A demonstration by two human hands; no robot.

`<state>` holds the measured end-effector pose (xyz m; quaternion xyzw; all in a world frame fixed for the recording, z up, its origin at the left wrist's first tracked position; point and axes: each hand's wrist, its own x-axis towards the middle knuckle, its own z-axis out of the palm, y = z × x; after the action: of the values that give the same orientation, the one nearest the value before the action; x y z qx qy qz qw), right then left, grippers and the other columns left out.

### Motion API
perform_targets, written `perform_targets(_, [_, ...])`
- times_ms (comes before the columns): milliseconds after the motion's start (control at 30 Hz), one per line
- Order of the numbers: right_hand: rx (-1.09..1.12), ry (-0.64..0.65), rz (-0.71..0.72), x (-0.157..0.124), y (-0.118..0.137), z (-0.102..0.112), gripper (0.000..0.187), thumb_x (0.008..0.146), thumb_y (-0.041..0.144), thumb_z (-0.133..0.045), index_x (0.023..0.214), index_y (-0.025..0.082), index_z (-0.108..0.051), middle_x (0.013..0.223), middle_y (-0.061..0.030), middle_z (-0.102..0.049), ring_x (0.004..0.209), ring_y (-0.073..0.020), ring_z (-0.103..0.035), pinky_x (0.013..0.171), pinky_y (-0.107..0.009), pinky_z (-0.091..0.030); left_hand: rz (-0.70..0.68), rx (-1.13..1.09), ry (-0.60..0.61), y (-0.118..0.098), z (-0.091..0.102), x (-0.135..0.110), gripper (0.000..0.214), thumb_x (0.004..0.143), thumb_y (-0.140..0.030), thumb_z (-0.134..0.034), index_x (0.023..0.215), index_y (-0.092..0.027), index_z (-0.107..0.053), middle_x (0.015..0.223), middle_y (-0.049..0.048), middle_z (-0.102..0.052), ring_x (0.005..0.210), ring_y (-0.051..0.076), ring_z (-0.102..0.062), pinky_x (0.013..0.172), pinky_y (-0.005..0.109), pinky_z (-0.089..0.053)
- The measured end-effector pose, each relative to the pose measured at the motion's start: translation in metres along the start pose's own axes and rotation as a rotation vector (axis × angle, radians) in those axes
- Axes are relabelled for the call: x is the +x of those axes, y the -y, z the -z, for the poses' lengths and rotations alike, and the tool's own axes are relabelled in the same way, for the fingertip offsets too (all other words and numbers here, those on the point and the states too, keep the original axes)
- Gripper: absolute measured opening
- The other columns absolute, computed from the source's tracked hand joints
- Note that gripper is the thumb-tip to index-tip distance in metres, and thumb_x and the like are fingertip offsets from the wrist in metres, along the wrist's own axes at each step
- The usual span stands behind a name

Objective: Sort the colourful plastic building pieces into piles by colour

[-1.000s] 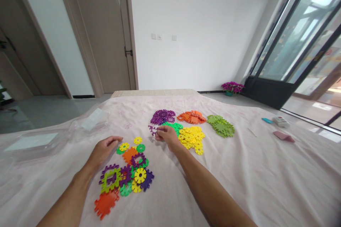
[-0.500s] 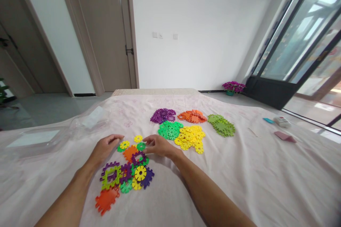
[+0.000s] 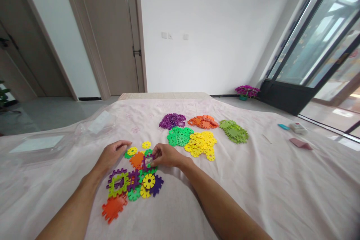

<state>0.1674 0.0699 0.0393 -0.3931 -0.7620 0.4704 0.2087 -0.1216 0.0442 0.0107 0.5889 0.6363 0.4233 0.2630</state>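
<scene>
Right hand (image 3: 165, 156) pinches the purple square frame (image 3: 146, 161) at its fingertips; left hand (image 3: 112, 154) rests loosely curled beside the mixed pieces (image 3: 132, 183) on the bed (image 3: 281, 187).

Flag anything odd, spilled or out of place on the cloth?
Nothing stands out. The purple pile, orange pile, two green piles and yellow pile lie grouped by colour. The mixed pieces sit loose near the hands. The right hand pinches a purple frame piece; the left hand rests beside.
</scene>
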Motion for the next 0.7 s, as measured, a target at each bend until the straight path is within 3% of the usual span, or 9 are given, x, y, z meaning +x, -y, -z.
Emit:
perform_targets(133, [0.317, -0.042, -0.107, -0.002, -0.001, 0.006, 0.023, 0.07, 0.031, -0.083, 0.086, 0.019, -0.069, 0.06, 0.0051, -0.063, 0.052, -0.0096, -0.055, 0.051, -0.019, -0.042, 0.015, -0.029, -0.001, 0.003, -0.001, 0.001, 0.04, 0.074, -0.049, -0.065, 0.1, -0.022, -0.079, 0.106, 0.0062, -0.078, 0.098, 0.028, -0.069, 0.09, 0.034, -0.052])
perform_targets(300, [0.496, -0.031, -0.186, -0.001, -0.005, 0.016, 0.023, 0.07, 0.033, -0.08, 0.078, 0.017, -0.065, 0.055, 0.0031, -0.062, 0.046, -0.0106, -0.055, 0.05, -0.023, -0.048, 0.004, -0.007, 0.011, 0.003, -0.001, 0.001, 0.039, 0.076, -0.049, -0.063, 0.1, -0.022, -0.078, 0.106, 0.0055, -0.078, 0.098, 0.027, -0.07, 0.091, 0.035, -0.051])
perform_targets(367, [0.627, -0.191, -0.146, 0.005, -0.007, 0.019, 0.027, 0.069, 0.034, -0.081, 0.081, 0.017, -0.063, 0.058, 0.0024, -0.063, 0.05, -0.0114, -0.059, 0.054, -0.024, -0.052, -0.007, 0.0, 0.016, 0.002, -0.001, 0.001, 0.038, 0.077, -0.048, -0.063, 0.1, -0.023, -0.078, 0.107, 0.0051, -0.077, 0.1, 0.027, -0.069, 0.094, 0.035, -0.05])
perform_targets(467, [0.823, -0.511, -0.047, 0.014, -0.011, 0.022, 0.043, 0.063, 0.029, -0.083, 0.098, 0.017, -0.061, 0.081, -0.0011, -0.07, 0.069, -0.0133, -0.067, 0.068, -0.026, -0.057, -0.007, 0.0, 0.024, 0.001, 0.0, 0.001, 0.038, 0.077, -0.048, -0.062, 0.101, -0.023, -0.078, 0.108, 0.0051, -0.077, 0.102, 0.028, -0.069, 0.096, 0.036, -0.048])
perform_targets(533, [0.827, -0.585, -0.023, 0.017, -0.015, 0.022, 0.055, 0.059, 0.025, -0.084, 0.108, 0.018, -0.06, 0.092, -0.003, -0.071, 0.076, -0.014, -0.069, 0.072, -0.026, -0.057, -0.002, 0.006, 0.024, 0.0, 0.0, 0.001, 0.038, 0.077, -0.048, -0.062, 0.101, -0.023, -0.078, 0.108, 0.0051, -0.077, 0.103, 0.028, -0.068, 0.096, 0.036, -0.048])
perform_targets(700, [0.552, -0.308, -0.066, 0.009, -0.019, 0.011, 0.038, 0.062, 0.025, -0.078, 0.096, 0.013, -0.065, 0.072, 0.0003, -0.065, 0.055, -0.0111, -0.059, 0.049, -0.022, -0.047, 0.0, 0.016, 0.034, 0.002, -0.001, 0.002, 0.038, 0.078, -0.048, -0.061, 0.102, -0.024, -0.077, 0.11, 0.0046, -0.076, 0.103, 0.028, -0.068, 0.096, 0.037, -0.047])
